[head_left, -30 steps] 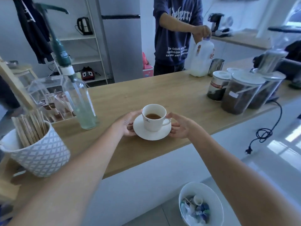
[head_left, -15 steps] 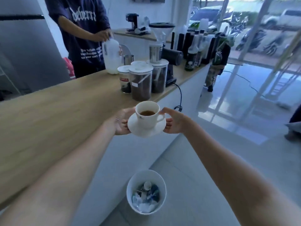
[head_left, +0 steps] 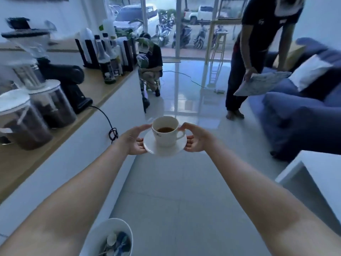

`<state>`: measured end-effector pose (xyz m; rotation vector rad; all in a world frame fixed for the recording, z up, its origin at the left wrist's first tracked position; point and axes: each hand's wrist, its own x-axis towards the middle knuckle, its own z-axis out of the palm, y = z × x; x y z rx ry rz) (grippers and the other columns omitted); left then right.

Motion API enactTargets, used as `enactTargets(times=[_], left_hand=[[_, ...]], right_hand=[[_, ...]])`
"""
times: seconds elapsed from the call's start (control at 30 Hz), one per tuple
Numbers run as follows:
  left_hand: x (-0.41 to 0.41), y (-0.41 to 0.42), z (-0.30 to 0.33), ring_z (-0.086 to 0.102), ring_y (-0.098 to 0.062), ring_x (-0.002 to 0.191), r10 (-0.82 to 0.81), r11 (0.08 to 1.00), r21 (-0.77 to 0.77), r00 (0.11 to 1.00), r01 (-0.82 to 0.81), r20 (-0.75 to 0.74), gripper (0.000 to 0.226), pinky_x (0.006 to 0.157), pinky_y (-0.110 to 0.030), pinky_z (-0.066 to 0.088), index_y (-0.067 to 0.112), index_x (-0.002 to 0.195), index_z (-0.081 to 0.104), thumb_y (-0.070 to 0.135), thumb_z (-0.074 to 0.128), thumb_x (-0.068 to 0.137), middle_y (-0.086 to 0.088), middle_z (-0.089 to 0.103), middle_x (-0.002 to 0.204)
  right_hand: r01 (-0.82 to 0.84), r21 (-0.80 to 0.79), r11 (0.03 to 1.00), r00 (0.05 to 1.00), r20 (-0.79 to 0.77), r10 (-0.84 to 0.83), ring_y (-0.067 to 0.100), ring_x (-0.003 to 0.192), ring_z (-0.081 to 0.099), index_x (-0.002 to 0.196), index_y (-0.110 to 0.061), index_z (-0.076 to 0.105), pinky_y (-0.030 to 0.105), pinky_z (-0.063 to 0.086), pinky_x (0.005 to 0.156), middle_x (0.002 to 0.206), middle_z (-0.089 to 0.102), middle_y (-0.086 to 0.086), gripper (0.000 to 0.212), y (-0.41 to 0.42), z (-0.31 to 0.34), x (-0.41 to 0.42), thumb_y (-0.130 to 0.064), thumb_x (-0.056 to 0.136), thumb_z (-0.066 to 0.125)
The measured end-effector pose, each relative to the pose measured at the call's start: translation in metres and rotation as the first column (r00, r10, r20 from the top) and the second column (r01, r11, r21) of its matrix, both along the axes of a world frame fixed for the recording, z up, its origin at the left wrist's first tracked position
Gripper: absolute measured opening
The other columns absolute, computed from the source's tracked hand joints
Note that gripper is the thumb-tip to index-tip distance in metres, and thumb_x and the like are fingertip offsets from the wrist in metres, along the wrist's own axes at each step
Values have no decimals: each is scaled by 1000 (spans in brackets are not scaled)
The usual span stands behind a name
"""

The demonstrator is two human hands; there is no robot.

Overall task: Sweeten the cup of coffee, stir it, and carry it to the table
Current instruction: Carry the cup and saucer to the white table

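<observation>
The left hand [head_left: 135,140] is gripping the saucer [head_left: 164,147] at its nine o'clock rim, the right hand [head_left: 197,138] at three o'clock. A glossy white round cup [head_left: 166,133] of dark coffee [head_left: 165,129] is sitting centred on it, its handle pointing to three o'clock, above the pale tiled floor [head_left: 184,191].

Left hand [head_left: 135,140] and right hand [head_left: 196,138] grip the saucer [head_left: 164,149] bearing the coffee cup [head_left: 165,132] above the floor [head_left: 175,191].
</observation>
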<state>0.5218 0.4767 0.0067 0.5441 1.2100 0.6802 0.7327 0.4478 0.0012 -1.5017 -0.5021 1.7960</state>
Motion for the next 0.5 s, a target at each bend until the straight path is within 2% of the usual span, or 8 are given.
enactTargets(times=[0.2, 0.37, 0.5], left_hand=[[130, 50, -12, 64, -30, 93, -239, 971, -14, 971, 239, -4, 70, 77, -39, 55, -10, 121, 45, 28, 80, 74, -18, 62, 106], [239, 93, -22, 64, -31, 95, -416, 909, -13, 909, 416, -3, 76, 80, -39, 55, -9, 125, 47, 29, 82, 70, -17, 62, 109], [311, 113, -20, 62, -31, 100, -512, 859, -24, 859, 512, -3, 71, 94, -38, 52, -9, 124, 47, 30, 79, 74, -17, 61, 111]], right_hand=[[247, -14, 969, 969, 3, -247, 25, 79, 64, 133, 3, 42, 34, 53, 60, 106, 62, 13, 74, 0, -13, 119, -16, 67, 70], [434, -15, 901, 901, -1, -434, 24, 76, 62, 131, 1, 44, 32, 52, 62, 103, 61, 12, 68, 6, -15, 209, -16, 70, 68], [534, -31, 845, 845, -12, -534, 24, 76, 61, 128, 1, 47, 31, 54, 67, 95, 60, 13, 64, 8, -16, 265, -17, 70, 68]])
